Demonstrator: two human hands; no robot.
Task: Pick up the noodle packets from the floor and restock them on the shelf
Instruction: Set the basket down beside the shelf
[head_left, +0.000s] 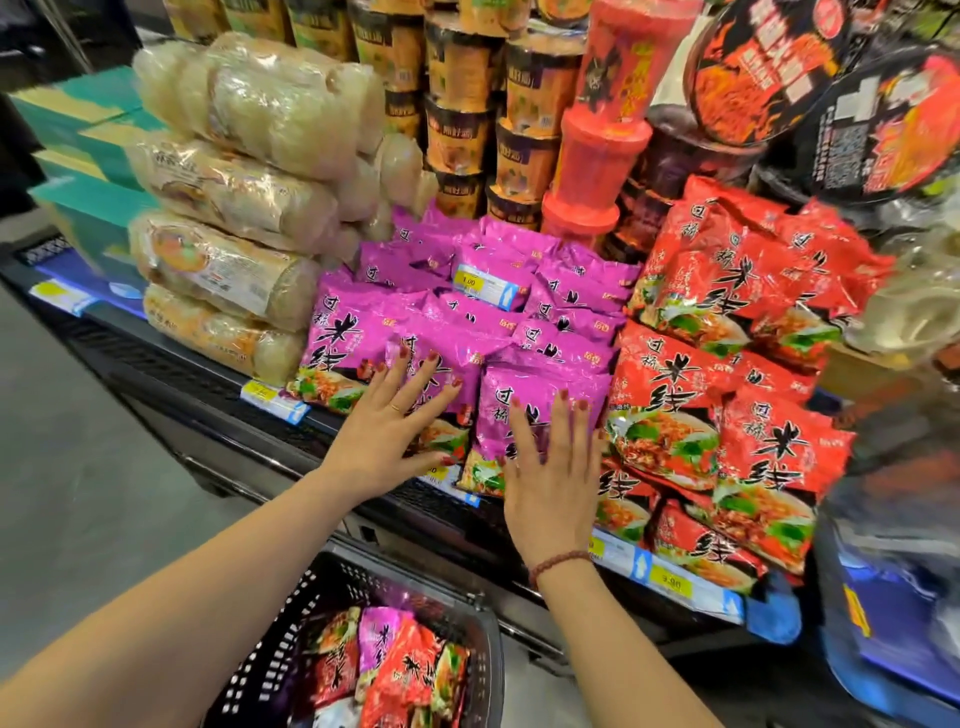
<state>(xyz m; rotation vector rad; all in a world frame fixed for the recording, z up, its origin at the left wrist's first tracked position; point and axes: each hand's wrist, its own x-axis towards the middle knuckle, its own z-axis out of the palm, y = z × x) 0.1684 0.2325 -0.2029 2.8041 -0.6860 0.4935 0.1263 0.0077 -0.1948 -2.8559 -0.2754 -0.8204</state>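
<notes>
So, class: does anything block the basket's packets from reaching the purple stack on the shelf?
Nothing visible: the basket is open on top, though the left hand and right hand lie flat on the purple stack.

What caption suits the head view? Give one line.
Left hand and right hand press purple packets on the shelf beside red packets; black basket below holds more.

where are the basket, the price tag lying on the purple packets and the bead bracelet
basket (270, 660), head view, on its left mesh wall
price tag (491, 287), head view, on its middle
bead bracelet (558, 564), head view, on its middle beads
</notes>
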